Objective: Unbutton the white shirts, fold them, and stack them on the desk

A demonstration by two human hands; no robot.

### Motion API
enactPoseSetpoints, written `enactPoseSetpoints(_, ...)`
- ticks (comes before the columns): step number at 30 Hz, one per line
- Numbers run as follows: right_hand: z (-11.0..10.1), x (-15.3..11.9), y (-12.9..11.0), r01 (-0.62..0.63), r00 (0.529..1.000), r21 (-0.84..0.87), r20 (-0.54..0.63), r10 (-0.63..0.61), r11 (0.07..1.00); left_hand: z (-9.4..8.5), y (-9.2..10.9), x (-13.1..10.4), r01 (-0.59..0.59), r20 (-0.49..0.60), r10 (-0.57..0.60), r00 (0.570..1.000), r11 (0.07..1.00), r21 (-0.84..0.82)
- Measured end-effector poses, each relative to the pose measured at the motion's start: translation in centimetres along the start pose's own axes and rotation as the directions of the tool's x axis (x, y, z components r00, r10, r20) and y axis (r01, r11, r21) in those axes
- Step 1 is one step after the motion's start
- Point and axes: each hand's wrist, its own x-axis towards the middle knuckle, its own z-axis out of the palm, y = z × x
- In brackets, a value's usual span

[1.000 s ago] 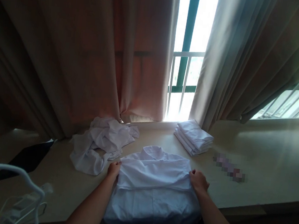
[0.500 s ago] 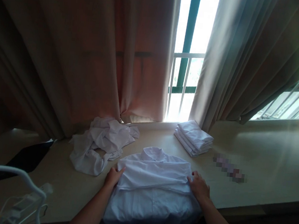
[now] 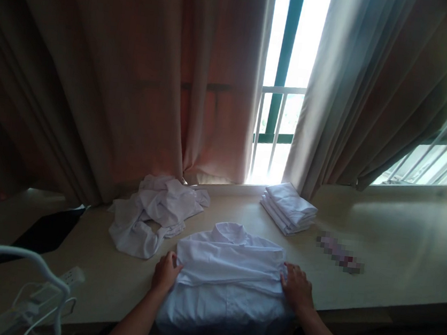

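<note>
A white collared shirt (image 3: 230, 265) lies in front of me with its collar toward the window. Its sleeves are laid across the body, and the lower part hangs over the table's near edge. My left hand (image 3: 166, 273) is closed on the left side of the shirt, thumb on the cloth. On the opposite side, my right hand (image 3: 297, 289) grips the edge near the folded sleeve, its fingers partly hidden by the cloth. Behind and left of the shirt is a crumpled heap of white clothes (image 3: 153, 213). A neat stack of folded white clothes (image 3: 288, 207) sits behind it to the right.
The pale table (image 3: 391, 251) runs along curtains (image 3: 222, 108) and a barred window. A blurred-out item (image 3: 340, 253) lies at right. On the left are a dark flat sheet (image 3: 44, 230), a white curved tube (image 3: 35, 261) and a white power strip (image 3: 60, 283).
Both hands have shifted slightly along the shirt's sides, and the folded sleeve cloth is a little flatter. The whole view has tilted slightly.
</note>
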Motion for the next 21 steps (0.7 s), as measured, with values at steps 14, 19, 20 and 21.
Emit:
enactPoseSetpoints(14, 0.9, 3.9, -5.9, 0.164, 0.986, 0.036, -0.029, -0.163, 0.986, 4.4, 5.3, -1.0, -0.455, 0.203, 0.427, 0.881, 0.883, 0.118)
enactPoseSetpoints(19, 0.4, 5.6, -5.9, 0.104, 0.993, 0.035, -0.053, -0.102, 0.994, 5.9, 3.3, -1.2, -0.51, 0.162, 0.486, 0.859, 0.839, 0.189)
enactPoseSetpoints(20, 0.2, 6.0, -6.1, 0.108, 0.993, 0.042, -0.058, -0.105, 0.993, 6.3, 3.0, -1.2, -0.516, 0.149, 0.495, 0.856, 0.833, 0.199)
enactPoseSetpoints(21, -0.1, 6.4, -6.2, 0.114, 0.992, 0.052, -0.068, -0.11, 0.992, 6.6, 2.7, -1.1, -0.523, 0.136, 0.505, 0.853, 0.827, 0.208)
